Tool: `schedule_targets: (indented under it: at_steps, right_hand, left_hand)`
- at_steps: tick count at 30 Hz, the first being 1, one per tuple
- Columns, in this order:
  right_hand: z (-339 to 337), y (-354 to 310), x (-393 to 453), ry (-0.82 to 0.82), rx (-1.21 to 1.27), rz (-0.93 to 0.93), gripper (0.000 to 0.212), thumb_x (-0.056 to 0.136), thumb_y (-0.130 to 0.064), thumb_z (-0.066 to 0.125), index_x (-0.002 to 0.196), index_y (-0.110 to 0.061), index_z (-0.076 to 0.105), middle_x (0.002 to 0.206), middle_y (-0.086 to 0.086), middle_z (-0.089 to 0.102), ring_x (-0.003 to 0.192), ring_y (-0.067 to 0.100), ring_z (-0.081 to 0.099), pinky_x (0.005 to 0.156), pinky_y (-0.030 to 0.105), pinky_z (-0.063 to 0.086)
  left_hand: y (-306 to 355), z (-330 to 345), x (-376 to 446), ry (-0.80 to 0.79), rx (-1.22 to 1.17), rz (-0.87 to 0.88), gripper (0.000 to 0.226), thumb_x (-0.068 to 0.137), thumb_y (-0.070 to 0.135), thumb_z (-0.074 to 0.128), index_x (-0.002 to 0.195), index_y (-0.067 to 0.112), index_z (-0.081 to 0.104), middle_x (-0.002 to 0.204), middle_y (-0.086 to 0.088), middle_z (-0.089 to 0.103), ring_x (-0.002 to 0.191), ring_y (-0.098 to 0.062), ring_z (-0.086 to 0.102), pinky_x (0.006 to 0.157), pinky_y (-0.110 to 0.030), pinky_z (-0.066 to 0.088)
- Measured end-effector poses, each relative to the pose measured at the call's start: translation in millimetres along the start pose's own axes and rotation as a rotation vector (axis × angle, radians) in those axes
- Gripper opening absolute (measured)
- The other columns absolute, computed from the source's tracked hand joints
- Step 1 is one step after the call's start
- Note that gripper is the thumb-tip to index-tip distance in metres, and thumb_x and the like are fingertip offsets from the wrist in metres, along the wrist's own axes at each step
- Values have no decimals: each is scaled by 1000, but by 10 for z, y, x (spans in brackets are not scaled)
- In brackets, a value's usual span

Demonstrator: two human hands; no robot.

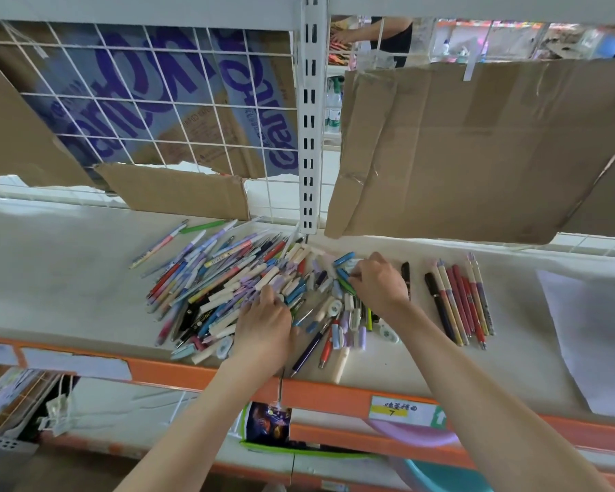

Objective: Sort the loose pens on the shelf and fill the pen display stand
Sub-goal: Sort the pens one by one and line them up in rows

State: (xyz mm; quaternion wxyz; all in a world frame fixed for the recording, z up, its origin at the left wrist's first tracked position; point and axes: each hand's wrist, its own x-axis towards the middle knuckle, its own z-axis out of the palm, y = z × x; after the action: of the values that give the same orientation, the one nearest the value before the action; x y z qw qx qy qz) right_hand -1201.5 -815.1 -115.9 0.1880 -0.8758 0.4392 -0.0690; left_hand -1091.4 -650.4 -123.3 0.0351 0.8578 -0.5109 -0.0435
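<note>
A big loose pile of mixed pens [228, 278] in many colours lies on the white shelf [68, 278]. My left hand [263, 321] rests on the pile's near right part, fingertips among pale capped pens. My right hand [379, 282] is over the pile's right edge, its fingers pinching at blue pens [343, 261]. To the right lies a sorted row of pens [458, 303], black, red and pale ones side by side. No pen display stand is in view.
Torn cardboard sheets [476, 147] hang on the wire grid behind the shelf, beside a white slotted post [309, 118]. White paper [590, 332] lies at the right end. The orange shelf edge [334, 388] carries a label; lower shelves hold boxes and basins. Another person stands beyond.
</note>
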Motion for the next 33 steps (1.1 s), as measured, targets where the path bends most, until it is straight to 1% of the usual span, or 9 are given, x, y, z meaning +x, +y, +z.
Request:
schedule_targets:
  at_steps: [5,7,10,13,16,21,28,31,33]
  right_hand:
    - [-48,-85,48,4,-52,-13,15,90,-22,56,84,-8,56,83,3,51,81,21,53,64,33,49]
    - [-72,-68,-17,55,239,1,8,88,-18,58,85,-11,55,78,-2,57,76,16,54,58,25,42]
    - [-147,-98,-239,-113,1019,-7,14,90,-11,59,101,-19,61,83,0,71,82,17,66,68,20,50]
    - [-157,-136,-386,-197,1309,-46,28,94,-6,50,117,-21,59,88,6,73,90,20,67,79,29,49]
    - [-145,-192,-450,-173,1398,-4,14,94,-6,50,107,-10,55,93,12,72,91,26,61,79,31,45]
    - [-163,-212,-491,-138,1460,23,10,91,-5,55,90,-14,53,97,18,70,81,25,58,74,31,46]
    - [-150,-213,-491,-87,1493,70,7,90,-8,58,90,-12,53,92,12,72,78,19,64,68,25,48]
    - [-111,-253,-534,-114,1384,21,9,90,-8,59,97,-8,53,96,17,70,82,19,64,76,29,48]
    - [-66,-309,-574,-106,1306,-17,14,90,-10,60,103,-7,58,90,8,72,78,10,65,71,22,50]
  left_hand:
    - [-41,-32,-38,110,-112,5,32,97,36,42,112,10,51,113,-5,47,98,-19,52,87,-28,40]
    - [-70,-105,-77,180,-328,35,20,97,31,45,103,13,52,96,0,57,87,-15,56,73,-22,42]
    - [-75,-229,-148,153,-694,80,7,95,29,50,92,23,53,70,13,58,62,0,56,55,-12,39]
    - [-51,-252,-191,102,-843,100,9,95,31,49,91,28,57,61,14,57,50,4,52,49,-9,35]
    - [-31,-233,-179,97,-835,103,9,95,32,49,93,28,56,70,16,57,57,6,51,52,-10,36]
    - [-37,-248,-157,105,-880,113,11,95,31,47,86,32,54,66,7,58,53,1,49,54,-13,38]
    - [-38,-261,-169,111,-913,107,13,96,28,48,85,27,56,63,8,56,53,3,48,57,-15,40]
    - [-7,-276,-166,110,-915,113,14,95,26,49,84,23,57,63,9,56,54,4,49,57,-10,38]
    - [19,-279,-160,110,-946,83,16,95,23,50,80,22,57,62,9,55,56,5,49,59,-7,38]
